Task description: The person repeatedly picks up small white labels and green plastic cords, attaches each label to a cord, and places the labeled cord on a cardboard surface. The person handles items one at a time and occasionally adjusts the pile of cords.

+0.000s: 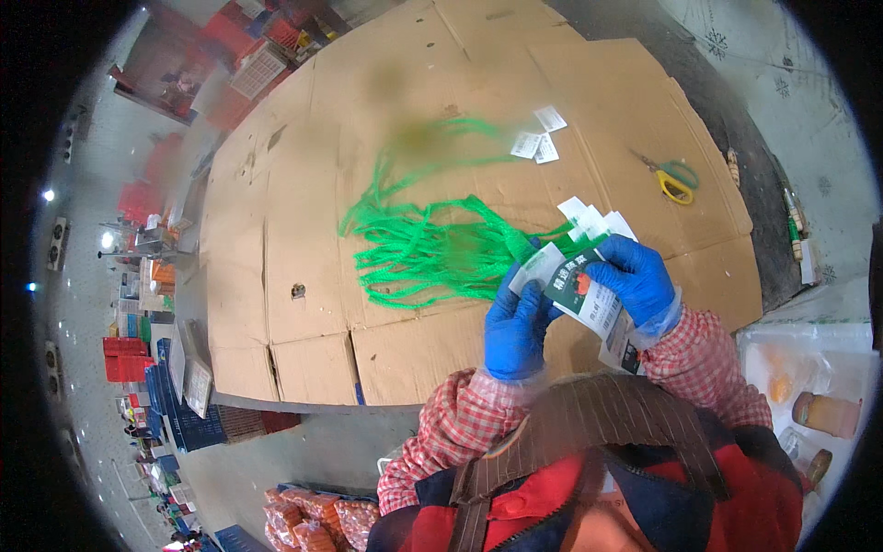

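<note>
My gloved left hand (515,336) pinches a small white tag (536,264) at the neck of a bundle of green mesh net strips (423,253) lying spread on cardboard. Beside it my gloved right hand (635,285) is closed on dark green and white printed labels (572,285), several of which hang below my fingers. More white tags (589,221) are attached along the bundle behind my hands. Higher up, white tags (536,145) lie with a few thin green strands. Yellow and teal scissors (674,187) lie at the right.
The cardboard-covered table (276,202) fills the middle. A white box (828,363) with jars is at lower right. Red crates (126,359), blue crates (184,414) and stacked trays are along the left. Bagged orange goods (313,515) sit below the table's near edge.
</note>
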The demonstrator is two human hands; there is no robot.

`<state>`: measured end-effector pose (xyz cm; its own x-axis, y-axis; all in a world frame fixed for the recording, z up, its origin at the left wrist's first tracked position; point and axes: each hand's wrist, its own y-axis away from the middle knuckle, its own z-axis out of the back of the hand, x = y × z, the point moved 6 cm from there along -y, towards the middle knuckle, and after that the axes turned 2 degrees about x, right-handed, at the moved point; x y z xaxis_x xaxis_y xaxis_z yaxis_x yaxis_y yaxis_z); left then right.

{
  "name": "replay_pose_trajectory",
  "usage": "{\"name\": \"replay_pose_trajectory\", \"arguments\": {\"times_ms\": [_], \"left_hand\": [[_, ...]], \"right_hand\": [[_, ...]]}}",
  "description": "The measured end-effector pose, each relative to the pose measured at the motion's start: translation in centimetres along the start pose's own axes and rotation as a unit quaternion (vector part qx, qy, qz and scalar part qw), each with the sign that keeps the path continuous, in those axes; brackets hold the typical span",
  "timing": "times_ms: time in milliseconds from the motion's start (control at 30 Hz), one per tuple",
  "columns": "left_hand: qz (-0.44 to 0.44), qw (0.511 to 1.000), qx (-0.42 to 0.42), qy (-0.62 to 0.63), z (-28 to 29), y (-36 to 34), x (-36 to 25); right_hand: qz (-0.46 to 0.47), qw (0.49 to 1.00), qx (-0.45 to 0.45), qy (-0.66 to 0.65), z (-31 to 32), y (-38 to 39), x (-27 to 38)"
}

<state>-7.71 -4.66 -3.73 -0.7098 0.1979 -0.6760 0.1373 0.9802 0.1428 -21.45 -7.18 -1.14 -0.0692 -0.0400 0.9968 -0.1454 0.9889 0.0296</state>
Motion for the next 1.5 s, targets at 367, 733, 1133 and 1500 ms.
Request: {"name": "replay_pose_trajectory", "arguments": {"times_ms": [367,733,1133,1500], "left_hand": [[-0.028,0.999,0.018,-0.037,0.2,0.4,1.1],[-0.034,0.999,0.016,-0.014,-0.3,0.9,0.9],[-0.047,0.996,0.022,-0.073,0.2,1.1,1.0],[0.004,0.992,0.063,-0.107,0.0,1.1,0.2]], "right_hand": [[-0.027,0.998,-0.028,-0.052,-1.4,1.1,-1.5],[-0.032,0.985,-0.074,-0.15,-2.1,1.1,-1.1],[-0.024,0.99,-0.077,-0.112,-1.9,0.9,-0.8],[-0.019,0.997,-0.072,-0.03,-1.4,0.5,-1.0]]}}
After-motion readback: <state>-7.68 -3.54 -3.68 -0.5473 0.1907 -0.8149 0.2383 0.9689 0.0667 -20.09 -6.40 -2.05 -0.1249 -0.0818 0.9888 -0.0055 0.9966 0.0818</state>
